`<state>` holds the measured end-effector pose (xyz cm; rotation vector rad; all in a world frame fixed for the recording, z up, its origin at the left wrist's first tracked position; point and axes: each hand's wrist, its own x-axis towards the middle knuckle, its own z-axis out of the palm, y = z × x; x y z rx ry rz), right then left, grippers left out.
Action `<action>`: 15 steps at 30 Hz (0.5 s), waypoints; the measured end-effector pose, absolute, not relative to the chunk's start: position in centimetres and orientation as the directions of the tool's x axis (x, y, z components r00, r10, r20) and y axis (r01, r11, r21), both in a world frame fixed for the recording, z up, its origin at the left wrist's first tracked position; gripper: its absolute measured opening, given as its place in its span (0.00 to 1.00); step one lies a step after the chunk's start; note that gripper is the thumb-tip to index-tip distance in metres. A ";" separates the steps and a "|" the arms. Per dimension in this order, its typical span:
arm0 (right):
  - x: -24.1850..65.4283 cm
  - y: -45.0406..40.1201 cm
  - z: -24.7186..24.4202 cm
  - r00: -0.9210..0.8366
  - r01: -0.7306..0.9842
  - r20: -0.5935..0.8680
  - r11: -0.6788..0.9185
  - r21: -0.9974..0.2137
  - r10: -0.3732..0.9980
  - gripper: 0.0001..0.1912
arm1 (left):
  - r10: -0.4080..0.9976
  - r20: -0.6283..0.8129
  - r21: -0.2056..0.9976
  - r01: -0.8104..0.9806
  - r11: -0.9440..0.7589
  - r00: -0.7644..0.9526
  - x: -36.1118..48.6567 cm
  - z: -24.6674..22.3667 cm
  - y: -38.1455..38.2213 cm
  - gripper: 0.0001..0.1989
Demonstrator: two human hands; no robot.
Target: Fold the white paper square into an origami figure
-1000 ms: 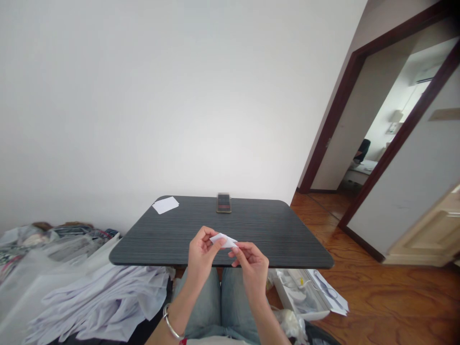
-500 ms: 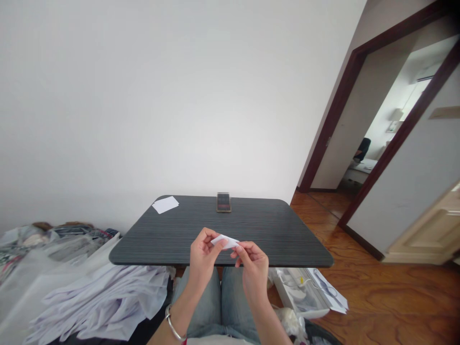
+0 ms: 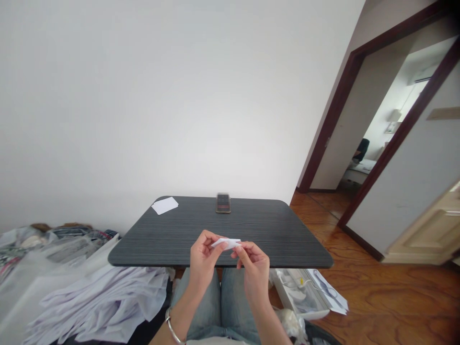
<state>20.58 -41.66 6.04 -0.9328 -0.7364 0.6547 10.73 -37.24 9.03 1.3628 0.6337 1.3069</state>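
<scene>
A small piece of folded white paper (image 3: 230,243) is held up above the front edge of the dark table (image 3: 179,239). My left hand (image 3: 205,251) pinches its left end, with the thumb on the near side. At the right end, the thumb and fingertips of my right hand (image 3: 251,256) are closed on the paper. The fingers partly cover both ends, so the exact fold is hard to make out. Several white paper sheets (image 3: 165,205) lie at the table's far left corner.
A phone-like dark object (image 3: 223,203) leans upright at the table's back edge by the wall. White cloth (image 3: 104,299) and plastic bags are heaped at the left. An open white box (image 3: 302,292) sits low on the right, above the wooden floor (image 3: 366,292).
The paper has tipped slightly between my fingers, and its top edge now looks more level with a raised fold. Both hands stay in nearly the same place.
</scene>
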 end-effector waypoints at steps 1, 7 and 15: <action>20.6 -41.7 6.0 0.586 -0.175 0.275 0.450 -0.876 0.763 0.08 | 0.904 0.348 0.918 -0.288 -0.274 0.248 10.7 9.0 -37.2 0.09; 21.0 -42.1 6.5 0.572 -0.121 0.323 0.468 -0.875 0.754 0.07 | 0.862 0.442 0.894 -0.196 -0.402 0.249 10.3 8.6 -37.0 0.12; 21.6 -42.4 7.0 0.520 -0.053 0.380 0.473 -0.879 0.765 0.07 | 0.760 0.483 0.864 -0.095 -0.495 0.436 9.8 9.5 -36.8 0.06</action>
